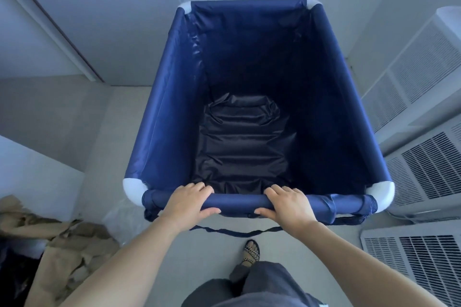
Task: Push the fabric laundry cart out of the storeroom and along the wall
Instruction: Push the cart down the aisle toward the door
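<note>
The left grip [188, 203] and right grip [287, 203] are both clamped on the near rail [237, 200] of the cart [159, 107] — fingers curled over the top, thumbs beneath, set close together. So near the middle, they give little leverage for steering, and the cart could yaw. It stands on the floor [119, 132] just ahead of the person, its far end near the wall [112, 20]. A straight push would likely ram that wall — a turn has to come first. Its right side runs just beside the vented units [424, 162], where a corner could catch. A strap [237, 233] hangs loose below the rail, near the sandalled foot [252, 252], and might snag a step. Crumpled paper [74, 244] at the left could drag under it.
</note>
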